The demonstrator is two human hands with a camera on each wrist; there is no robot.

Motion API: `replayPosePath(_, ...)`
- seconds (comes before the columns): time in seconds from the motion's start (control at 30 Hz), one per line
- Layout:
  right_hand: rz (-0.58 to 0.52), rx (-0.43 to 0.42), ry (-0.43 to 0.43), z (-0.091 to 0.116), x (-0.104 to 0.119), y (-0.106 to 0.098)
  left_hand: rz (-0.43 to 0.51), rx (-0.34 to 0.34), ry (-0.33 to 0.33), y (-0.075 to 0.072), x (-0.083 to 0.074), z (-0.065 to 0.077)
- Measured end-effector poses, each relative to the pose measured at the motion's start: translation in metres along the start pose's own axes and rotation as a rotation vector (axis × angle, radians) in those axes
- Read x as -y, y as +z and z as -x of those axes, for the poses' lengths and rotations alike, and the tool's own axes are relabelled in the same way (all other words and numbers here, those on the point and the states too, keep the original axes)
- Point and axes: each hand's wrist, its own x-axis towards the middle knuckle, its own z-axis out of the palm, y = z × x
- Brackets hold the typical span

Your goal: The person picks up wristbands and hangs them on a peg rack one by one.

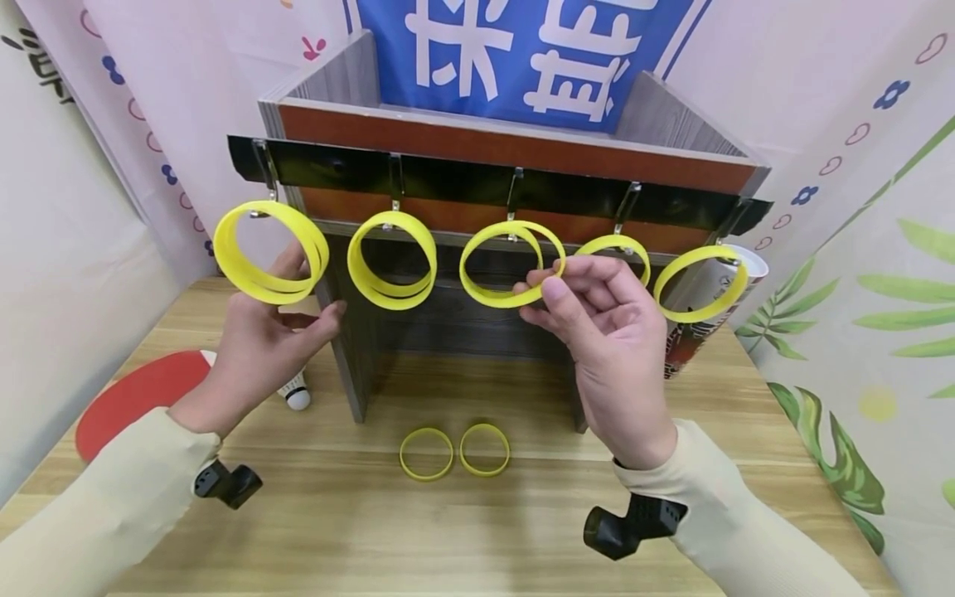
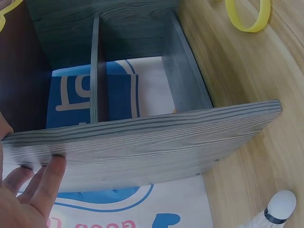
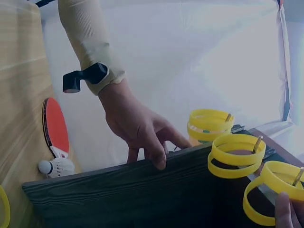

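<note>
My right hand (image 1: 615,348) pinches a yellow ring (image 1: 550,234) between thumb and fingers at the middle hook of a grey wooden stand (image 1: 477,323). Another yellow ring hangs on that same hook, partly overlapped by the held one. Over at the stand's left side panel (image 2: 133,152), my left hand (image 1: 261,340) grips the panel's edge, thumb on the inner face and fingers on the outer face. Paired yellow rings (image 3: 237,152) hang from the two hooks left of the middle. Farther right, yellow rings (image 1: 701,286) hang on the last two hooks, one partly behind my right hand.
Two yellow rings (image 1: 426,454) lie on the wooden table (image 1: 418,539) before the stand. A red table tennis paddle (image 1: 145,398) and a shuttlecock (image 1: 297,393) lie left of it. Behind its right side stands a printed can (image 1: 690,332). Patterned cloth surrounds the table.
</note>
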Motion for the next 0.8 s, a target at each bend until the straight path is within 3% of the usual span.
replayPosePath(0.8,0.117,0.067,0.071,0.003,-0.017,-0.001,0.018,0.000,-0.010,0.000,-0.002,0.000)
